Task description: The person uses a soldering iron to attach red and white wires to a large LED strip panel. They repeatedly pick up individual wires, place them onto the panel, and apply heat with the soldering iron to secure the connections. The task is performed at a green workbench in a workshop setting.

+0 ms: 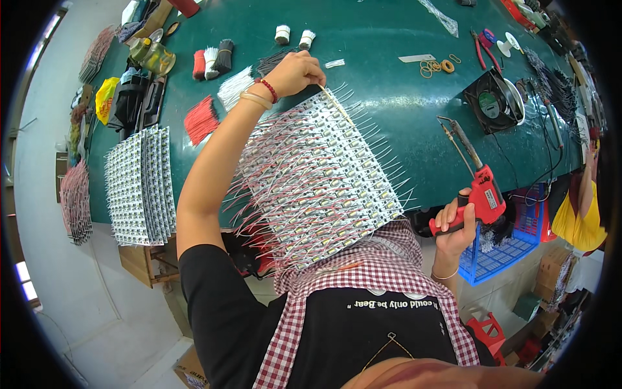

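Note:
A large white sheet of circuit boards, bristling with red and white wires, lies slanted across the table's near edge and over my lap. At its far corner my left hand pinches the end of a thin pale strip that runs along the sheet's right-hand far edge. What the strip is, I cannot tell. My right hand is closed round the handle of a red soldering gun, to the right of the sheet. Its metal tip points up and away over the table, apart from the boards.
Left of the sheet stand several stacked board panels. Bundles of red wires and white wires lie beyond my left forearm. A black fan stands at the right, above a blue plastic basket. Red-handled pliers lie farther back.

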### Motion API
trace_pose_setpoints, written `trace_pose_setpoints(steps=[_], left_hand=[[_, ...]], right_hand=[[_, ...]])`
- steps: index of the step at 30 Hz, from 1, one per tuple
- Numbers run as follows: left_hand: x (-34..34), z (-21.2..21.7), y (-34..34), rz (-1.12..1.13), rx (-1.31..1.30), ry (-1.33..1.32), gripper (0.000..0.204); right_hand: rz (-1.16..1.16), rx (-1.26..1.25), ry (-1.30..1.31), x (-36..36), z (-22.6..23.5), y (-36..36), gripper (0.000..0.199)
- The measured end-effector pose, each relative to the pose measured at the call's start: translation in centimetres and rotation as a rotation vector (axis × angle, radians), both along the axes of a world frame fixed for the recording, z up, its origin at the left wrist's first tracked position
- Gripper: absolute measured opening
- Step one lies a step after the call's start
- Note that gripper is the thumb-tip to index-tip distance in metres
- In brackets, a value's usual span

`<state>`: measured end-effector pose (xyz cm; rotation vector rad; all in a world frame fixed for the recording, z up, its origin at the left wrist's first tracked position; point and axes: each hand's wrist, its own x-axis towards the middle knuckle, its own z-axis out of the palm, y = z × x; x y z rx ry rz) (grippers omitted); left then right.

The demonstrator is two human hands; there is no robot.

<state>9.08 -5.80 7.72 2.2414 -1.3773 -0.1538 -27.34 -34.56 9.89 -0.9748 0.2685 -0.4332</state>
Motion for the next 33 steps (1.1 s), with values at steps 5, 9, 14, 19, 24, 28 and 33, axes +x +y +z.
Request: trace_pose_setpoints(steps=[5, 9, 14, 19, 24, 28, 33], left_hand=[[-0.1, -0.6, 0.1, -0.007, -0.025, 0.028, 0.009], [-0.3, -1.0, -0.4, -0.027, -0.048, 0.008, 0.008], [-0.5, -0.9, -0.4, -0.031, -0.048, 0.013, 0.01], [-0.7, 0.0, 0.4, -0.061, 0.016, -0.024, 0.011], [-1.2, 0.3, 1.4, -0.111, 0.049, -0.079, 0.008], [-1.9, 1.0, 1.9, -0.131, 0.043, -0.168, 0.009], [-2.2, 1.8, 2.1, -0.141, 0.008, -0.273, 0.012]], right_hand=[[0.011, 0.0, -0.003, 0.2, 0.0, 0.2, 0.034], [0.018, 0.003, -0.007, 0.2, 0.0, 0.2, 0.033], [0.025, -0.013, -0.004, 0.3, 0.2, 0.2, 0.032], [0.006, 0.012, 0.006, 0.4, 0.1, 0.5, 0.032], [0.016, 0.047, 0.025, 0.5, 0.1, 0.9, 0.033], [0.023, 0.049, 0.031, 0.6, 0.1, 1.2, 0.033], [0.032, 0.047, 0.025, 0.6, 0.2, 1.2, 0.033]])
